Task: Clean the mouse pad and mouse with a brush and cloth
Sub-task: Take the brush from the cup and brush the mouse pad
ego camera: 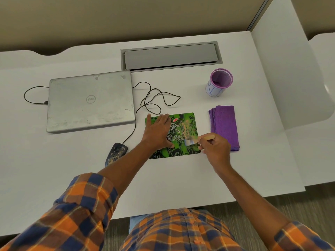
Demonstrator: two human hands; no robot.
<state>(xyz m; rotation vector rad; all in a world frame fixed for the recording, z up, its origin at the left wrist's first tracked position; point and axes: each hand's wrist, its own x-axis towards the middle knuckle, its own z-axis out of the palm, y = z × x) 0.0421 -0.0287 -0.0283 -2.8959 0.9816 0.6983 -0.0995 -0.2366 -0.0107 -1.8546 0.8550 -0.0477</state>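
Note:
A green and black mouse pad (183, 124) lies flat on the white desk, with a patch of brownish dust near its middle right. My left hand (158, 132) presses palm-down on the pad's left half, fingers spread. My right hand (215, 149) grips the wooden handle of a small brush (192, 141), whose bristles touch the pad's lower right part. A dark wired mouse (116, 153) speckled with dust sits on the desk left of the pad. A folded purple cloth (224, 126) lies just right of the pad, untouched.
A shut silver laptop (89, 101) lies at the left, with the mouse cable (155, 98) looping between it and the pad. A purple mesh cup (219, 82) stands behind the cloth. A grey cable hatch (170, 56) sits at the desk's back; a white divider panel (282, 75) rises on the right.

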